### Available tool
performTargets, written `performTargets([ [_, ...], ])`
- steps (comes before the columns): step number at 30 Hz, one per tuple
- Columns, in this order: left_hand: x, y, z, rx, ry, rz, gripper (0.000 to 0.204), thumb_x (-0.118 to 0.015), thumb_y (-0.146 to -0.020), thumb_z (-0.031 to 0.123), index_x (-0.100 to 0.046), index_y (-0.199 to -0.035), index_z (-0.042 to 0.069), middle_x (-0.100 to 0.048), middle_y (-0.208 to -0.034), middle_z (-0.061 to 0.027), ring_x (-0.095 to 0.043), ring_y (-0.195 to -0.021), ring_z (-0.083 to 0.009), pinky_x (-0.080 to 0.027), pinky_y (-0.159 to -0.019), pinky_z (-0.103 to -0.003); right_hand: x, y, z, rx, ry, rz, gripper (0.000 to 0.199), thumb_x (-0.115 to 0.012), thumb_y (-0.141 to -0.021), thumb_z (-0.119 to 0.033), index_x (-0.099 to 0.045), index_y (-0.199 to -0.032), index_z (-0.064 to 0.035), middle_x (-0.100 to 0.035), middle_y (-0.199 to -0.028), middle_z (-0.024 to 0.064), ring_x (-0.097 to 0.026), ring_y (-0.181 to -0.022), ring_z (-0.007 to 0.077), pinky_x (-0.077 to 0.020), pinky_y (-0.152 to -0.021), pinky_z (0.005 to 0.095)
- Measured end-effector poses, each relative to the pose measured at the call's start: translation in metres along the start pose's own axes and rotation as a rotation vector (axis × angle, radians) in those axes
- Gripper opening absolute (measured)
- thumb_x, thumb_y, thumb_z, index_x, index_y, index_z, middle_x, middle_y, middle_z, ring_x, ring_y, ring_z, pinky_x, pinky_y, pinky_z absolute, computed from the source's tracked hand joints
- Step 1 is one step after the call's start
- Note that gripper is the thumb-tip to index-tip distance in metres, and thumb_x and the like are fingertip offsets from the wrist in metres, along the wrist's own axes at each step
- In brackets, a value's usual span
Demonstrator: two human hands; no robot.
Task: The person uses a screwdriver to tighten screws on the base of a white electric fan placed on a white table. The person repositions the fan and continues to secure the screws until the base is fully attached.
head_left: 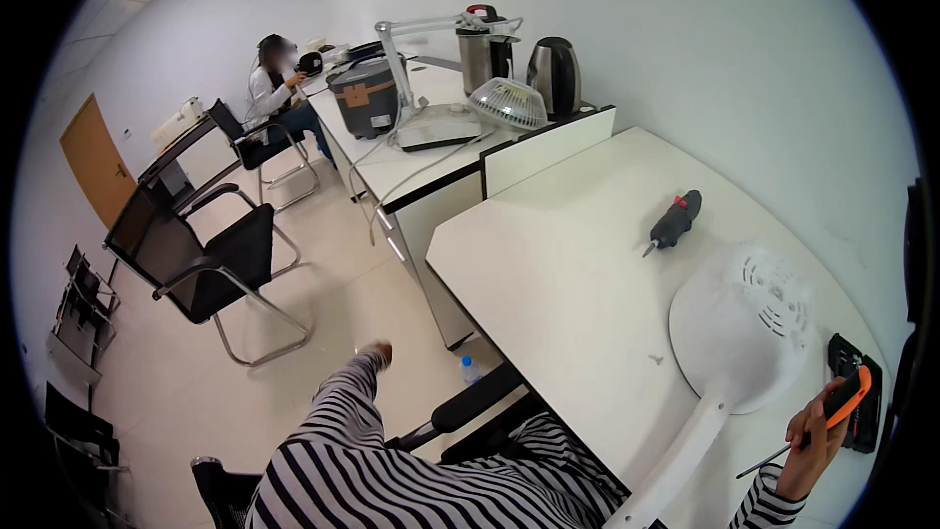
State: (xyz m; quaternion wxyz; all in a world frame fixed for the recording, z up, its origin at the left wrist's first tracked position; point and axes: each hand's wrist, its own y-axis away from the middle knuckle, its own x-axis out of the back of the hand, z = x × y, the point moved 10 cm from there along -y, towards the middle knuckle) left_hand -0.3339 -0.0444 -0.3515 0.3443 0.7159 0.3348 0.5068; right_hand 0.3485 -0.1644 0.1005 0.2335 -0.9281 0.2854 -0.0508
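My right hand, at the lower right, is closed around the orange-and-black handle of a screwdriver. Its thin metal shaft points down and to the left. Just left of that hand, a white lamp with a domed, vented head lies on the table, its arm running toward me. A few small screws rest beside the dome. Farther back lies a dark grey electric screwdriver with a red switch. My left hand is held out over the floor, away from the table; its fingers are too small and blurred to make out.
A black tool case lies at the table's right edge. Behind a low divider, another desk carries a rice cooker, a kettle and a clamp lamp. An office chair, a bottle and a seated person are leftward.
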Motion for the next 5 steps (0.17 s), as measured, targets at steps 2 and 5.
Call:
performTargets([
  [2, -0.017, 0.024, 0.026, 0.044, 0.157, 0.036, 0.033, -0.049, -0.082, 0.022, -0.055, -0.109, 0.004, -0.055, -0.112, -0.0141, -0.053, -0.106, -0.0260, -0.043, -0.088, -0.038, 0.004, 0.001, -0.002, -0.008, 0.045, -0.019, 0.037, -0.051, -0.085, -0.016, -0.041, -0.113, 0.0044, -0.038, -0.059, -0.0016, -0.030, -0.040, 0.0036, -0.0275, -0.041, 0.0179],
  [5, 0.009, 0.048, 0.043, 0.032, 0.185, 0.087, 0.043, -0.045, -0.084, 0.026, -0.049, -0.122, 0.006, -0.048, -0.127, -0.0141, -0.048, -0.115, -0.0247, -0.040, -0.095, -0.037, 0.016, 0.000, -0.008, 0.044, 0.087, 0.038, 0.044, -0.052, -0.085, -0.018, -0.039, -0.120, 0.0057, -0.040, -0.060, -0.0015, -0.030, -0.040, 0.0036, -0.0280, -0.041, 0.0180],
])
